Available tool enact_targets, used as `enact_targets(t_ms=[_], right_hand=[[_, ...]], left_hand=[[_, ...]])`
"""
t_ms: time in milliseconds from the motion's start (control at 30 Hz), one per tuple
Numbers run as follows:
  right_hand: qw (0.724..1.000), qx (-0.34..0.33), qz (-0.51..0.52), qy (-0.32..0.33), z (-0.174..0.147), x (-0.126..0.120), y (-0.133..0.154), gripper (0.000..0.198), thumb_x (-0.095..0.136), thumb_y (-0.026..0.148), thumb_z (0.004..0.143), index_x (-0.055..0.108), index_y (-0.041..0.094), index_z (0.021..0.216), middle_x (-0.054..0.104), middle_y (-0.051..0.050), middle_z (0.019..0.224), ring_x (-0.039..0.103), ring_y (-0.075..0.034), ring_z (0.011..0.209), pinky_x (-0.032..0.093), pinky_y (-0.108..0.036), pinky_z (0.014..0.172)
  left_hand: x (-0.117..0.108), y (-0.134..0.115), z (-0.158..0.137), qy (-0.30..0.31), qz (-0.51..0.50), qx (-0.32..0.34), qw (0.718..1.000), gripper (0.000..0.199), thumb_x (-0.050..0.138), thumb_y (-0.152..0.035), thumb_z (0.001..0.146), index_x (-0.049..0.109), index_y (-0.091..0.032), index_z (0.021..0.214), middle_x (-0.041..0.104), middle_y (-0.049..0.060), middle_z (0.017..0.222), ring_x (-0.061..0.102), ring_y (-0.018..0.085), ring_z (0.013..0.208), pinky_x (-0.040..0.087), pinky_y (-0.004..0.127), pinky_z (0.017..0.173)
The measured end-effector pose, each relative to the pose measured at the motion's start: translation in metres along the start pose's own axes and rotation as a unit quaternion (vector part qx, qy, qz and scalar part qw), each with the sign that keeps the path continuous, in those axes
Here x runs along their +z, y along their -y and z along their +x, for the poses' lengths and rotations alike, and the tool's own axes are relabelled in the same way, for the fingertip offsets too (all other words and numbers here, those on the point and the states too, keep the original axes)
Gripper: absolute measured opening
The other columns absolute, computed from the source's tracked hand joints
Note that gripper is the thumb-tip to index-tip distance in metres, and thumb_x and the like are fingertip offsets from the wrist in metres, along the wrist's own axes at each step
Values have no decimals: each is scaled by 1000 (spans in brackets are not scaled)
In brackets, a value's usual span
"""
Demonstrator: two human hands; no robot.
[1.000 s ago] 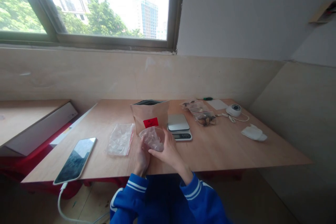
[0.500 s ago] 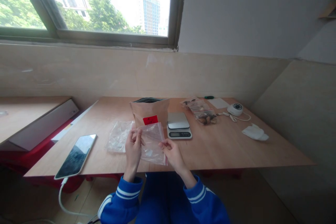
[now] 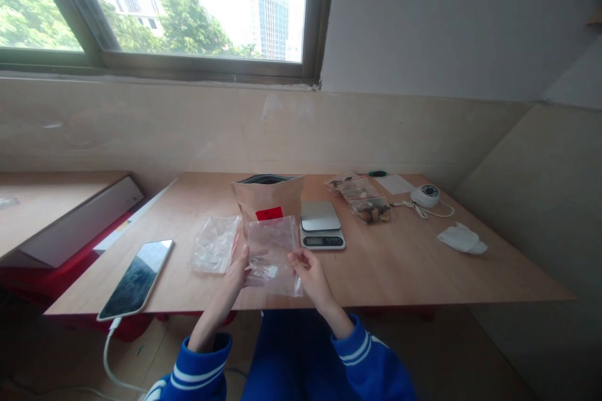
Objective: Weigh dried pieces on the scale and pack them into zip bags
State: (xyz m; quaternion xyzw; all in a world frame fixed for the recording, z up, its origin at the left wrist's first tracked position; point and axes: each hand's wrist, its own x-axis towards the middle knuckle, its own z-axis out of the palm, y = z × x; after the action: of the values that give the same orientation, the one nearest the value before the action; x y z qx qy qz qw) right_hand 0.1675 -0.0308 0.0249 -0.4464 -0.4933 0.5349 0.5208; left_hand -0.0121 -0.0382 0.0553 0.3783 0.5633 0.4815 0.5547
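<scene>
My right hand (image 3: 308,268) pinches the right edge of a clear zip-lock bag (image 3: 273,241), which stands upright over the table's front part. My left hand (image 3: 238,270) is at the bag's left side, thumb up, with its stretched fingers showing through the plastic behind it. The bag looks empty and flat. Behind it stands a brown pouch (image 3: 291,197) with a red label and an open top. More clear plastic bags (image 3: 214,244) lie left of my left hand. A kitchen scale (image 3: 322,224) sits just beyond my right hand.
Filled clear bags (image 3: 369,208) lie right of the scale, near a white paper (image 3: 394,184) and a green-handled tool (image 3: 377,173). Farther right are a white round device (image 3: 426,195) with a cable and a crumpled tissue (image 3: 462,239). A phone (image 3: 136,279) on a cable lies left.
My left hand has let go of the bag's front and moved down and left, its fingers now behind the plastic. My right hand keeps its pinch at the right edge.
</scene>
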Motion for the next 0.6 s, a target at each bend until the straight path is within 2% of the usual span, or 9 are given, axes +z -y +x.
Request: enact_targets(t_ms=[67, 133, 200, 267, 333, 433, 533, 600], right_hand=[[1000, 7, -1, -3, 0, 1, -1, 45, 65, 62, 72, 54, 18, 74, 52, 3, 64, 51, -11, 55, 41, -25, 56], [1000, 11, -5, -4, 0, 0, -2, 46, 65, 63, 71, 54, 18, 73, 52, 3, 62, 50, -12, 53, 41, -25, 54], [1000, 10, -4, -7, 0, -1, -2, 46, 66, 63, 70, 54, 19, 73, 52, 3, 61, 50, -12, 53, 42, -25, 53], [1000, 18, 4, -5, -1, 0, -2, 46, 66, 64, 71, 55, 19, 76, 51, 3, 59, 50, -12, 51, 42, -25, 50], [999, 29, 13, 3, -3, 4, -3, 46, 65, 64, 71, 55, 19, 77, 50, 4, 57, 50, -13, 50, 42, -25, 46], [999, 34, 3, 23, -3, 6, -6, 46, 61, 64, 75, 57, 18, 81, 54, 2, 59, 53, -14, 50, 42, -23, 40], [998, 11, -46, 33, 6, -14, -6, 46, 51, 61, 83, 59, 18, 96, 64, -5, 78, 62, -18, 63, 45, -24, 41], [990, -57, -131, -18, 21, -44, -4, 40, 47, 54, 87, 59, 19, 101, 65, -10, 96, 64, -22, 85, 52, -28, 54]], left_hand=[[7, 2, -8, 39, -17, -13, 999, 58, 57, -66, 72, 65, -15, 100, 67, 9, 80, 64, 19, 61, 50, 28, 47], [10, 4, -14, 45, -6, -5, 999, 56, 66, -60, 68, 63, -17, 103, 64, 4, 76, 60, 15, 49, 44, 23, 38], [10, 5, -18, 25, 11, 7, 1000, 54, 70, -56, 64, 62, -18, 102, 59, -2, 67, 48, 8, 35, 30, 18, 29], [9, 6, -19, 4, 18, 11, 1000, 53, 69, -56, 64, 62, -18, 100, 53, -6, 59, 36, 3, 28, 21, 15, 27], [7, 5, -20, -16, 21, 9, 1000, 55, 67, -58, 64, 61, -18, 101, 52, -7, 56, 31, 1, 28, 19, 14, 28], [-1, 2, -20, -49, 36, 7, 998, 59, 69, -59, 59, 61, -18, 100, 57, -4, 62, 32, 1, 31, 20, 14, 30], [-22, -2, -20, -85, 55, 18, 995, 58, 70, -58, 56, 64, -17, 97, 51, -5, 57, 34, 3, 35, 22, 15, 33], [-43, -4, -19, -137, 66, 29, 988, 58, 68, -59, 57, 64, -17, 97, 39, -9, 49, 31, 5, 36, 23, 16, 34]])
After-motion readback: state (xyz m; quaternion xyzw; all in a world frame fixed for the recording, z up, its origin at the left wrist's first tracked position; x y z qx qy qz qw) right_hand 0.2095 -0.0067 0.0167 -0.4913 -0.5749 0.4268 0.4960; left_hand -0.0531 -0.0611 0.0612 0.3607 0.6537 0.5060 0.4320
